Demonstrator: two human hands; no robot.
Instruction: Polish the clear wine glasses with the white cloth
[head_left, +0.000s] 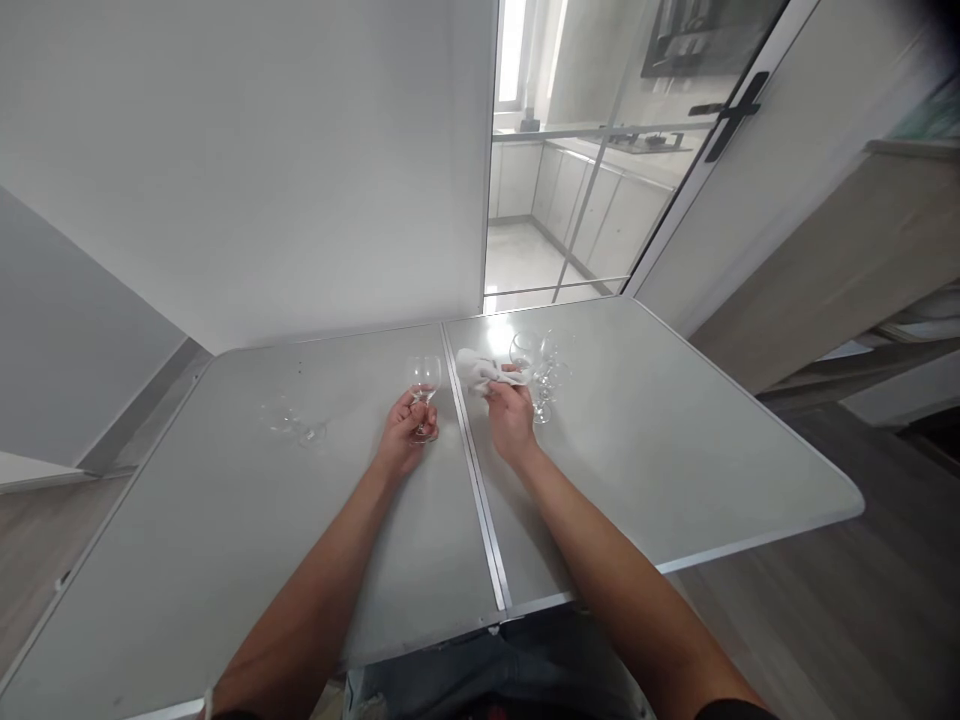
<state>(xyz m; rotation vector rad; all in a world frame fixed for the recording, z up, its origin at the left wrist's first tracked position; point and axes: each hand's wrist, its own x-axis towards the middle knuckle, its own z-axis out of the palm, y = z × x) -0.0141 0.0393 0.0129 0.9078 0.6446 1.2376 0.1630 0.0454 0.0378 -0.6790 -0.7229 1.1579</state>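
Observation:
My left hand (407, 430) is closed around the stem of a clear wine glass (425, 374), which stands upright just left of the table's seam. In my right hand (511, 418) is a bunched white cloth (480, 370), gripped between the fingers and held apart from that glass. Several more clear stemmed glasses (541, 375) are grouped just beyond and right of my right hand, partly hidden by it and the cloth. Another clear glass (311, 432) appears to lie on its side at the left; its outline is faint.
Under my arms is a pale grey table (712, 450) with metal edging and a metal seam (472, 470) down its middle. A white wall (300, 150) rises behind it. At the back right a glass-paned door (592, 180) with a black handle (739, 112) shows a kitchen.

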